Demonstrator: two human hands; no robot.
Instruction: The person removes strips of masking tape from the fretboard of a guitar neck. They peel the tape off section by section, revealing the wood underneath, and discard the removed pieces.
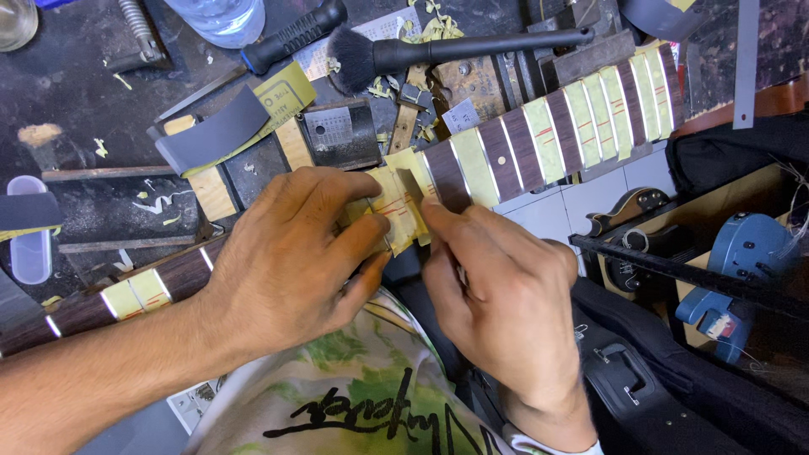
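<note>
A dark wooden guitar fretboard (516, 150) runs diagonally from lower left to upper right, with strips of yellowish masking tape (581, 122) between its frets. My left hand (291, 253) rests over the middle of the neck, its fingers pinching a piece of yellow tape (396, 206) marked with red lines. My right hand (497, 286) meets it from the right, thumb and forefinger pressing on the same tape piece at the fretboard's edge.
A black brush (438, 52), a black-handled tool (291, 35), sandpaper pieces (215, 135), wood blocks and tape scraps litter the dark bench. A clear bottle (221, 17) stands at the top. At the right are a black case (640, 388), a blue tool (742, 261) and a metal ruler (745, 59).
</note>
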